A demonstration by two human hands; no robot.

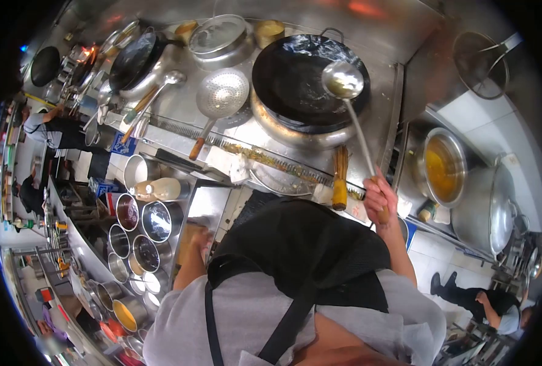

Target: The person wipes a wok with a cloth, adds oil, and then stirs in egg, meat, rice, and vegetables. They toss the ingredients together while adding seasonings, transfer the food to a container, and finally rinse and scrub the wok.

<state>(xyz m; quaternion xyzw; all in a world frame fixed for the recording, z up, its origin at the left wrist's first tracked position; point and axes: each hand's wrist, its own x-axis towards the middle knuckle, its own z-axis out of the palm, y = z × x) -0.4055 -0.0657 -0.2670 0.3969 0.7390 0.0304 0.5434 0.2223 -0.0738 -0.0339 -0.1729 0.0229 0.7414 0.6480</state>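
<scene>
My right hand (381, 198) is wrapped round the handle end of a long metal ladle (361, 134). The ladle's shiny bowl reaches over the right side of a black wok (289, 82), which rests on a round metal burner ring (320, 137). Below the burner, just left of my right hand, a bamboo brush (340, 183) with a yellow handle lies on the stove's front edge. My left hand (198, 238) is low at my left side, next to a brown board-like surface (188, 247). Its fingers are too blurred to make out.
A perforated skimmer (222, 91) lies left of the wok. Behind it stands a lidded pot (219, 36). Several metal containers (146, 250) stand at my left. To the right are a basin of yellow liquid (443, 165) and a large pot (484, 207). Other people (484, 305) are farther off.
</scene>
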